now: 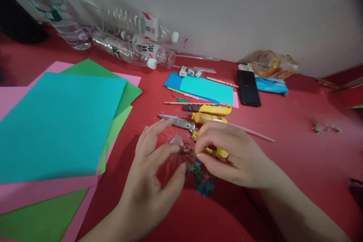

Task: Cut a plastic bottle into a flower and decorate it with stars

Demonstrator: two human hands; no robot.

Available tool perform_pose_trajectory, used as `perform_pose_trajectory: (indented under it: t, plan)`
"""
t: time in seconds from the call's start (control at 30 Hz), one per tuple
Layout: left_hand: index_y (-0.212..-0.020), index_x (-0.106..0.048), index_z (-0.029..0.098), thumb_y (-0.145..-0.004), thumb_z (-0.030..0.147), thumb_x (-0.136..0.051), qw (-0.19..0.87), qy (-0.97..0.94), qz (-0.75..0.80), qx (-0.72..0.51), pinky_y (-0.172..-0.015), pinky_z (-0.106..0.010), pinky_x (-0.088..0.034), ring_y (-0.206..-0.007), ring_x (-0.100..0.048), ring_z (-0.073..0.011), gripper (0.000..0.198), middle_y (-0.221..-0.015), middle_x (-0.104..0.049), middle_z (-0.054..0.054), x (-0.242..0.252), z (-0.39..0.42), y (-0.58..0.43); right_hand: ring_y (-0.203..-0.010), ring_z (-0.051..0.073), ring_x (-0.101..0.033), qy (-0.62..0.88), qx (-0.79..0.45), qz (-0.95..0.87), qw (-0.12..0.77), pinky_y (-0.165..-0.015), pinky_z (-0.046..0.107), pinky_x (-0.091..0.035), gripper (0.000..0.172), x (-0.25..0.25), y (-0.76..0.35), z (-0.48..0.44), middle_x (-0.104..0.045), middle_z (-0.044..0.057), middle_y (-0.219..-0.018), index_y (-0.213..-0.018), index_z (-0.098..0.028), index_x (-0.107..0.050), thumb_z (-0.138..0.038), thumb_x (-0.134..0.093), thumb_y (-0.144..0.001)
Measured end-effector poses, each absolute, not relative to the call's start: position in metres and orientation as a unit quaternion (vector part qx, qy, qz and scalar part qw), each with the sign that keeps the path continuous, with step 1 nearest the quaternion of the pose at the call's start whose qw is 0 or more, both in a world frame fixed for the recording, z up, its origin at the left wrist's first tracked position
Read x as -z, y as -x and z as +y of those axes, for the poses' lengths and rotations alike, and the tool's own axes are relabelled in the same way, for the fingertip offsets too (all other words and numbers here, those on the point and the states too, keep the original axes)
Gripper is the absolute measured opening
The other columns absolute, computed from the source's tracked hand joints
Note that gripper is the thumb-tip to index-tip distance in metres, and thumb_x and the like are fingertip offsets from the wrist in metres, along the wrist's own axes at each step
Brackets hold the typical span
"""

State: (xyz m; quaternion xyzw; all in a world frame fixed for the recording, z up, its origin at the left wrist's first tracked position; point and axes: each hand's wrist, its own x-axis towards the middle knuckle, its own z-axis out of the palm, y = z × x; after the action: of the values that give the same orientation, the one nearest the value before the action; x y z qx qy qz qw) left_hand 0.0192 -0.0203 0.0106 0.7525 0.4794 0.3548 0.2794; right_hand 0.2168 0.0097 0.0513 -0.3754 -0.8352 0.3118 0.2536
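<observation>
My left hand (153,166) is spread with its fingers apart, the thumb and index tips close to a clear plastic piece (176,142) whose full shape I cannot make out. Opposite it, my right hand (229,155) pinches thumb against index finger on something thin and tiny, mostly hidden. Just below the fingertips lies a small heap of paper stars (204,186) in blue, green and pink. Behind the hands rest scissors (178,121) with yellow handles, partly covered by my right hand. A yellow glue gun or similar tool (208,118) and a yellow utility knife (215,109) lie beyond.
Coloured sheets (59,124) are stacked at left. Clear plastic bottles (121,51) lie along the wall. Further back are smaller paper strips (210,89), a pencil (177,103), a black phone (248,87), a blue packet (272,86) and wrapped food (268,64). A pale stick (255,133) lies right.
</observation>
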Motion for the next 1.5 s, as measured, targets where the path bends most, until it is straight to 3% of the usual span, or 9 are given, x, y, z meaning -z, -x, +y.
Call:
perform_pose_trajectory:
  t: [0.2,0.43,0.7,1.2,1.5]
  plan:
    - [-0.097,-0.057,0.024,-0.075,0.012,-0.059,0.25,-0.779,0.473,-0.326,-0.106,-0.06,-0.032,-0.136,-0.033,-0.0312,0.025,-0.145,-0.038,-0.009,-0.016,-0.021,-0.013,-0.075,0.013,-0.052,0.367,-0.299,-0.831,0.292,-0.071,0.027,-0.041,0.011,-0.054,-0.213,0.005,-0.058,0.0,-0.076,-0.079,-0.018,-0.055,-0.01,-0.052,-0.085]
    - [-0.077,-0.06,0.021,-0.075,0.009,-0.058,0.196,-0.79,0.475,-0.335,-0.104,-0.06,-0.034,-0.129,-0.043,-0.0309,0.012,-0.139,-0.046,-0.008,-0.012,-0.012,-0.008,-0.073,0.012,-0.051,0.369,-0.292,-0.828,0.305,-0.069,0.025,-0.04,0.009,-0.054,-0.209,0.001,-0.058,0.0,-0.076,-0.08,-0.017,-0.056,-0.01,-0.053,-0.085]
    - [-0.08,-0.062,0.021,-0.076,0.007,-0.055,0.211,-0.791,0.451,-0.356,-0.1,-0.057,-0.041,-0.123,-0.05,-0.0291,0.016,-0.135,-0.049,-0.009,-0.009,-0.015,-0.012,-0.072,0.013,-0.049,0.336,-0.277,-0.868,0.24,-0.064,0.024,-0.038,0.01,-0.05,-0.21,0.001,-0.055,-0.001,-0.07,-0.076,-0.018,-0.058,-0.01,-0.056,-0.082]
    - [-0.086,-0.059,0.025,-0.076,0.001,-0.056,0.17,-0.818,0.392,-0.385,-0.106,-0.058,-0.033,-0.124,-0.047,-0.0256,0.026,-0.131,-0.049,-0.005,-0.004,-0.011,-0.009,-0.085,0.017,-0.054,0.309,-0.247,-0.891,0.222,-0.072,0.029,-0.044,0.015,-0.046,-0.214,0.006,-0.064,0.005,-0.081,-0.08,-0.018,-0.059,-0.012,-0.048,-0.088]
    - [-0.088,-0.058,0.028,-0.074,0.003,-0.059,0.116,-0.828,0.388,-0.387,-0.101,-0.058,-0.039,-0.118,-0.052,-0.0251,0.028,-0.123,-0.055,-0.004,-0.005,-0.011,-0.011,-0.081,0.018,-0.056,0.28,-0.106,-0.936,0.186,-0.072,0.031,-0.045,0.027,-0.05,-0.207,0.002,-0.065,0.005,-0.073,-0.076,-0.014,-0.064,-0.01,-0.042,-0.091]
